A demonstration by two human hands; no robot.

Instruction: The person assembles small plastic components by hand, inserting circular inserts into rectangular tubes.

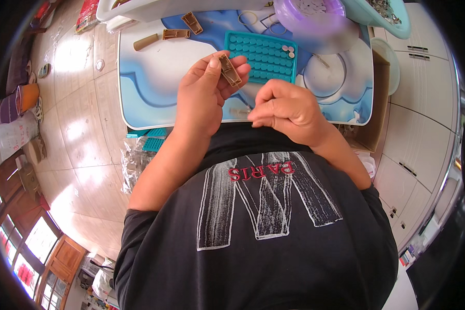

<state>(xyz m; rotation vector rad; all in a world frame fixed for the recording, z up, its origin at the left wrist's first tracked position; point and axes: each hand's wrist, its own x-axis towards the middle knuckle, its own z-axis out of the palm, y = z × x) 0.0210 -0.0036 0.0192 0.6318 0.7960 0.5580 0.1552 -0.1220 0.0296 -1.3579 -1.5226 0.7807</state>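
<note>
My left hand (204,85) holds a small brown plastic casing (230,71) between thumb and fingers, its hollow side with inner ribs facing up. Close by on the right, my right hand (289,108) is closed in a pinch near the table's front edge. A thin, pale, blurred piece (239,110) shows at its fingertips; I cannot make out its kind. Just beyond both hands lies a teal tray (261,56) with rows of round wells. Two small pale discs (288,51) sit at its right end.
At the table's far left lie two hollow brown casings (192,23) and a tan piece (145,42). A purple bowl (289,13) of small pieces and a pale teal basin (398,27) of metal parts stand far right. A cardboard box (381,88) is beside the table.
</note>
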